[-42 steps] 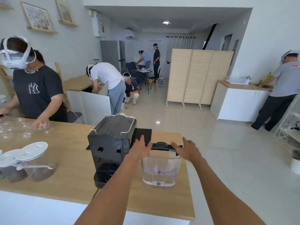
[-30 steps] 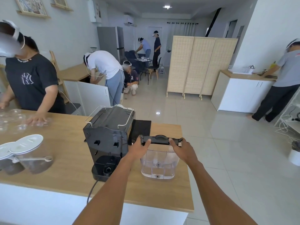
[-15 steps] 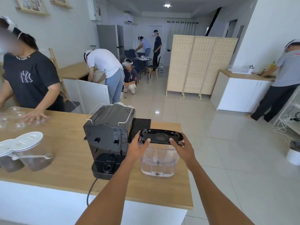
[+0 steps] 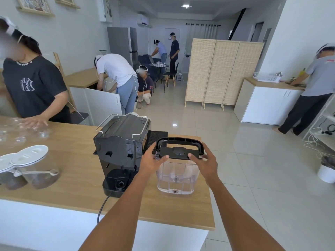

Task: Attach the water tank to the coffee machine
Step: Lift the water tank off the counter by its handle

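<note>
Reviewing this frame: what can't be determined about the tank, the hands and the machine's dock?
- Head view: whether the water tank rests on the counter or is lifted; no visible gap.
- Left hand and right hand palms hide their grip on the lid.
- Coffee machine dock valve: too small.

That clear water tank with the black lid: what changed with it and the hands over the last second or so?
Both hands, left hand and right hand, closed in on the water tank at its black lid; the lid's handle has swung up. The tank still stands on the wooden counter, right of the coffee machine, unattached. The jars stayed put.
</note>
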Action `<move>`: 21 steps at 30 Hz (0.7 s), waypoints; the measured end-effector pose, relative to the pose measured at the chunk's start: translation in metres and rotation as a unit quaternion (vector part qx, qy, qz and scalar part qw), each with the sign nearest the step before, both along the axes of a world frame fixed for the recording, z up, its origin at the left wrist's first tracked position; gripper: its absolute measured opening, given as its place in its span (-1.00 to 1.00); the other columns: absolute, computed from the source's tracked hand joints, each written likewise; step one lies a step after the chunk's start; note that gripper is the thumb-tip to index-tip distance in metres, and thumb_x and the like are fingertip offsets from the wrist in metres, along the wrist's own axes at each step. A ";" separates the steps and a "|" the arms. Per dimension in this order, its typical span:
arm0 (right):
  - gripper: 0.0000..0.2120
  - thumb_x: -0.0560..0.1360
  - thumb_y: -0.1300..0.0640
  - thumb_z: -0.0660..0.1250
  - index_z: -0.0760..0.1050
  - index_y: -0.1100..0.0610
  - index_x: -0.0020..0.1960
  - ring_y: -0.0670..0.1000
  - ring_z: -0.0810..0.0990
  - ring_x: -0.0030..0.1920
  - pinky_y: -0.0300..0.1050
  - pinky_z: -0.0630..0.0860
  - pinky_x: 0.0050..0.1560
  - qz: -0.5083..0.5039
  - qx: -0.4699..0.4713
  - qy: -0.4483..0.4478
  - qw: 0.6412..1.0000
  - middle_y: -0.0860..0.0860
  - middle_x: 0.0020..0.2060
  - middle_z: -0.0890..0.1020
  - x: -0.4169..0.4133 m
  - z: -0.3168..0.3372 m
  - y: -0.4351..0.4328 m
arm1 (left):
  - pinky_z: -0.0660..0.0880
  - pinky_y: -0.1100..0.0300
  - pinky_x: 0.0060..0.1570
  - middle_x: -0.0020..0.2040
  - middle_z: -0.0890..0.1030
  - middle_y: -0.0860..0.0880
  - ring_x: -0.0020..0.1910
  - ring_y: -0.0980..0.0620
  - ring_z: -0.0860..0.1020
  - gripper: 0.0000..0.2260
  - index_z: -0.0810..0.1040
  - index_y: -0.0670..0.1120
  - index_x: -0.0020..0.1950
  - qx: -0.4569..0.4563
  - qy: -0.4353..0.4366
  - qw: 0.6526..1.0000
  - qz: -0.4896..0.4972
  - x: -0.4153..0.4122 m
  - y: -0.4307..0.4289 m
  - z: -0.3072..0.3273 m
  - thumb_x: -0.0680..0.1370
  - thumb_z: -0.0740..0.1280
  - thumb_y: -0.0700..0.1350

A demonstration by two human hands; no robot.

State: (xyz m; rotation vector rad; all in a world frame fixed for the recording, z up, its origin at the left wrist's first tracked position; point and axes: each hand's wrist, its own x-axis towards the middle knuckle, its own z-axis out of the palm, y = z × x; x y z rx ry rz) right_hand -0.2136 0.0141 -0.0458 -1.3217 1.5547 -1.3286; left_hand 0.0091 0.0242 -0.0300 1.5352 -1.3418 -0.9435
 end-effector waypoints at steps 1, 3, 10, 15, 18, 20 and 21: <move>-0.42 0.39 -0.05 0.62 0.47 -0.33 0.31 -0.12 0.58 0.07 -0.12 0.47 0.16 -0.006 -0.007 0.002 1.000 -0.31 0.00 0.62 0.001 0.000 0.001 | 0.48 -0.17 0.38 0.54 0.41 -0.15 0.37 -0.19 0.54 -0.20 0.21 -0.04 0.63 -0.003 0.002 1.000 -0.002 0.000 0.000 0.000 0.48 0.54 -0.07; -0.35 0.38 -0.04 0.63 0.50 -0.17 0.42 -0.20 0.58 0.06 -0.19 0.48 0.10 -0.015 -0.018 0.004 1.000 -0.34 0.02 0.60 0.002 -0.001 0.001 | 0.51 -0.18 0.33 0.52 0.43 -0.16 0.33 -0.20 0.57 -0.20 0.23 -0.03 0.62 -0.011 0.003 1.000 0.003 0.001 0.000 0.000 0.47 0.55 -0.08; -0.30 0.33 -0.02 0.66 0.43 -0.09 0.38 -0.11 0.58 0.04 -0.11 0.48 0.08 -0.027 -0.026 0.025 0.999 -0.19 -0.02 0.59 0.001 -0.001 -0.004 | 0.55 -0.04 0.24 0.39 0.57 -0.12 0.22 -0.13 0.60 -0.24 0.34 -0.01 0.56 -0.029 -0.026 0.998 0.050 -0.003 0.002 0.002 0.43 0.59 -0.02; -0.31 0.31 0.02 0.68 0.35 -0.12 0.28 0.05 0.57 0.15 -0.02 0.51 0.11 -0.015 -0.024 0.015 0.999 -0.10 -0.01 0.57 0.000 0.000 -0.009 | 0.55 -0.05 0.26 0.36 0.58 -0.15 0.20 -0.10 0.60 -0.28 0.37 -0.07 0.52 -0.031 -0.030 0.997 0.063 -0.005 0.004 0.001 0.43 0.59 -0.04; -0.34 0.33 0.03 0.67 0.32 -0.11 0.23 0.09 0.60 0.17 0.11 0.56 0.21 -0.013 -0.028 0.023 0.999 -0.01 0.04 0.61 -0.001 -0.003 -0.009 | 0.54 -0.12 0.30 0.35 0.59 -0.12 0.24 -0.12 0.60 -0.32 0.41 -0.11 0.50 -0.022 -0.030 0.998 0.055 -0.005 0.005 0.001 0.44 0.58 -0.06; -0.35 0.34 0.03 0.67 0.32 -0.08 0.23 0.11 0.61 0.17 0.14 0.56 0.22 -0.014 -0.025 0.027 0.999 0.02 0.09 0.61 0.000 -0.004 -0.009 | 0.57 -0.09 0.26 0.28 0.65 -0.07 0.22 -0.11 0.63 -0.40 0.47 -0.08 0.45 -0.028 -0.022 0.998 0.044 -0.005 0.005 0.001 0.45 0.57 -0.05; -0.36 0.34 0.03 0.66 0.33 -0.06 0.23 0.10 0.62 0.16 0.11 0.56 0.20 -0.015 -0.026 0.027 0.999 0.00 0.08 0.61 0.000 -0.005 -0.009 | 0.58 -0.03 0.24 0.21 0.68 -0.03 0.19 -0.08 0.65 -0.45 0.50 -0.05 0.43 -0.026 -0.020 0.998 0.045 -0.006 0.004 0.002 0.47 0.55 -0.01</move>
